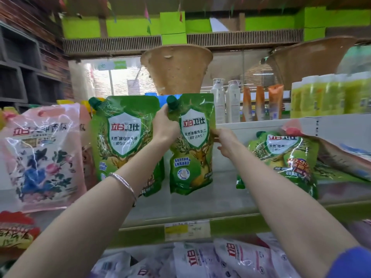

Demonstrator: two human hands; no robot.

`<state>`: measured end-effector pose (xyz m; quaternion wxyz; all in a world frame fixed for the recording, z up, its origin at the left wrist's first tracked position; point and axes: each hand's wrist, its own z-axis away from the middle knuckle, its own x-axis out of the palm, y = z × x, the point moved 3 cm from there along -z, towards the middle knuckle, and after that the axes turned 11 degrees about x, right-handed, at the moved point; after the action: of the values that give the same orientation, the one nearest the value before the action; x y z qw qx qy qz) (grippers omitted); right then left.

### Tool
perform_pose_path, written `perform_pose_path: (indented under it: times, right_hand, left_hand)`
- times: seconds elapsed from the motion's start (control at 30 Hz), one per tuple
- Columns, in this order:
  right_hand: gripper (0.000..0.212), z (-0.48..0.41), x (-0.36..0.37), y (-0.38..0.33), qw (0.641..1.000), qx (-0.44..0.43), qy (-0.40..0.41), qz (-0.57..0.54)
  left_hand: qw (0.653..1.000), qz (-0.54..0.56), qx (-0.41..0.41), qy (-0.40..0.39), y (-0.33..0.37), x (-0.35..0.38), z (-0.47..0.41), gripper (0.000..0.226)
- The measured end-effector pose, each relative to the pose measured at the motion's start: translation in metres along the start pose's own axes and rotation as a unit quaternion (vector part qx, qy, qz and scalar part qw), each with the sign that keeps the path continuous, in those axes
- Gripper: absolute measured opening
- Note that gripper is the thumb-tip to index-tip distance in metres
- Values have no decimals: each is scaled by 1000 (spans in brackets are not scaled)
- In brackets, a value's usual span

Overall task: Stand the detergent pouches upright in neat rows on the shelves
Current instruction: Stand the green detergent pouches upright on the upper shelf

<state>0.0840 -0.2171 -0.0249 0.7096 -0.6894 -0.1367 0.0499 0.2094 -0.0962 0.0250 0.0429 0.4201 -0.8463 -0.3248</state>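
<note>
A green detergent pouch [191, 145] with a dark green cap stands upright on the white shelf [200, 199]. My left hand [165, 125] grips its upper left corner just below the cap. My right hand [225, 140] pinches its right edge. A second green pouch [124, 137] stands upright right beside it on the left. A third green pouch [281, 157] leans tilted at the right of the shelf.
A pink floral bag [40, 155] stands at the shelf's left end. White and purple pouches [220, 259] lie jumbled on the lower shelf. Bottles and orange tubes [259, 103] stand behind the white divider. A price tag [186, 229] sits on the green shelf lip.
</note>
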Motion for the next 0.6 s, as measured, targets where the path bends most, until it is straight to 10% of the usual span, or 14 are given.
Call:
perform_pose_path:
  times: [0.6]
  right_hand:
    - [21, -10, -10, 3, 989, -26, 102, -107]
  left_hand:
    - [995, 24, -32, 86, -35, 37, -43, 30]
